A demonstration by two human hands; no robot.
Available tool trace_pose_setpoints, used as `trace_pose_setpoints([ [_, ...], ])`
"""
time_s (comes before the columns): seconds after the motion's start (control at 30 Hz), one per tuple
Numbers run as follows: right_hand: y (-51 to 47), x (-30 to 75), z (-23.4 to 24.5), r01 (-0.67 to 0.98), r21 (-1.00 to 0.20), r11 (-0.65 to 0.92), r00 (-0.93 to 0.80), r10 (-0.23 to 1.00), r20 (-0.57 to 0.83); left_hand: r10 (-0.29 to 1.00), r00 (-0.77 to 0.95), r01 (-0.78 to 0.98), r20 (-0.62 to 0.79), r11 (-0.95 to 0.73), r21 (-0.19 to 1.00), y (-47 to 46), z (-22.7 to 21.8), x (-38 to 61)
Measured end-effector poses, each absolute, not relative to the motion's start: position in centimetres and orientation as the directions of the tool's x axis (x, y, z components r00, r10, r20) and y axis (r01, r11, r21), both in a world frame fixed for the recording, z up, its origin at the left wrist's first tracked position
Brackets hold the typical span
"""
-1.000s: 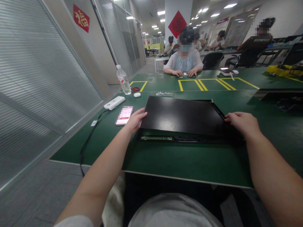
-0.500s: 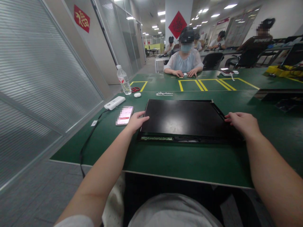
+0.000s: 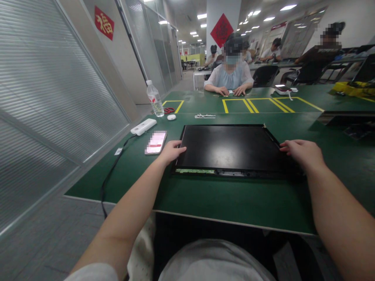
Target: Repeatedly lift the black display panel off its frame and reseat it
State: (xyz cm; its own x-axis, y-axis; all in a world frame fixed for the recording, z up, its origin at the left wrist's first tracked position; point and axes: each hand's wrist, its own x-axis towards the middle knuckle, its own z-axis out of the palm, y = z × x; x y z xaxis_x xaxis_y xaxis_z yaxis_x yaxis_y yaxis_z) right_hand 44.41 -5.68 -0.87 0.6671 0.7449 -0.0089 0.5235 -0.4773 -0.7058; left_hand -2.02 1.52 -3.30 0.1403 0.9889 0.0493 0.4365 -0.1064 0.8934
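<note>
A black LCD panel (image 3: 225, 146) lies nearly flat over a shallow black frame (image 3: 249, 173) on the green table. Along the near side, a strip of green circuit board (image 3: 195, 171) shows in the frame. My left hand (image 3: 172, 151) grips the panel's left edge, thumb on top and fingers at the outer side. At the right edge, my right hand (image 3: 303, 153) is closed with thumb and fingertips pinched on the panel's border. Whether those fingertips also touch the frame, I cannot tell. The frame's far rim shows behind the panel.
Left of the panel are a phone (image 3: 156, 142), a white power strip (image 3: 143, 127) with a black cable, a water bottle (image 3: 155, 99), red-handled scissors (image 3: 169, 110) and a white case (image 3: 171, 117). Small white strips (image 3: 204, 116) lie behind it. A co-worker (image 3: 230, 76) sits opposite.
The panel has shifted slightly toward me and lies more squarely in the frame, whose far rim now shows along its length. Both hands keep their hold. The view has moved a little.
</note>
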Motion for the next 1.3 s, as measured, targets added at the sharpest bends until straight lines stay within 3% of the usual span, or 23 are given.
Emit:
trace_pose_setpoints([
  [0.2, -5.9, 43.8, -0.4, 0.479, -0.738, -0.475, 0.674, 0.738, -0.038, 0.979, 0.151, 0.603, 0.139, -0.202, 0.772, 1.9, -3.7, -2.2],
  [0.43, -5.4, 44.7, -1.1, 0.519, -0.703, -0.486, 0.661, 0.750, -0.030, 0.971, 0.178, 0.670, 0.157, -0.236, 0.704, 1.9, -3.7, -2.3],
  [0.63, -5.2, 45.6, -1.8, 0.548, -0.688, -0.476, 0.657, 0.754, 0.002, 0.982, 0.129, 0.752, 0.141, -0.189, 0.631, 2.0, -3.9, -2.4],
  [1.0, -5.2, 45.4, -1.5, 0.587, -0.629, -0.509, 0.669, 0.743, 0.023, 0.987, 0.128, 0.835, 0.099, -0.162, 0.527, 1.3, -3.0, -1.9],
  [1.3, -5.7, 44.5, -0.5, 0.628, -0.578, -0.521, 0.661, 0.749, 0.043, 0.963, 0.226, 0.838, 0.150, -0.271, 0.474, 0.8, -2.5, -2.0],
])
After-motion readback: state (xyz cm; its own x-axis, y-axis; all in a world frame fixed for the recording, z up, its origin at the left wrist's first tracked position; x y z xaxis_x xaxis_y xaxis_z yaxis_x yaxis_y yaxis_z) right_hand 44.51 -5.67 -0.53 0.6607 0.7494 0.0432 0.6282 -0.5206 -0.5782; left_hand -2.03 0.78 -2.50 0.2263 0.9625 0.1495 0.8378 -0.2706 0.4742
